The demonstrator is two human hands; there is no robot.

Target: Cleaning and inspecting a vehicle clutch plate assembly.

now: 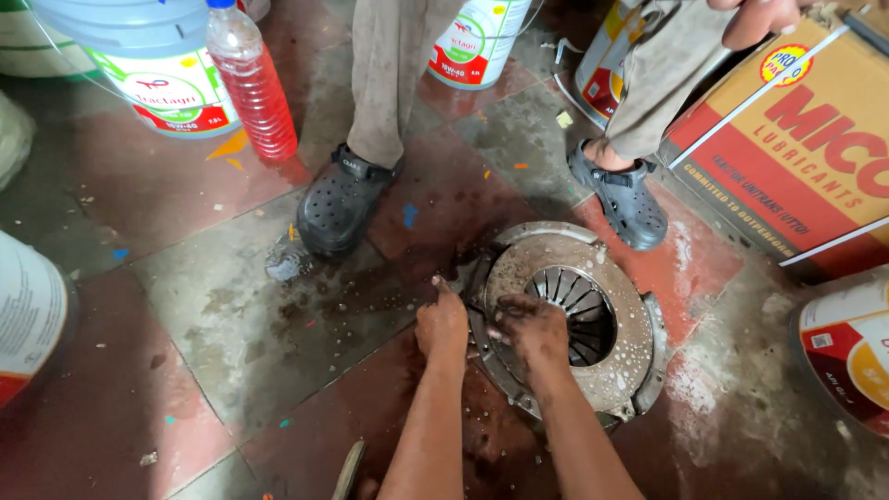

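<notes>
The left hand presses curled fingers on the rim of the wet metal disc; the right hand rests loosely bent fingers on its face, gripping nothing.

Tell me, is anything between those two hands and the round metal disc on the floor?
Nothing visible. The left hand rests at the left rim of the round metal disc and the right hand lies on its face, beside the slotted centre. Both already touch it.
</notes>
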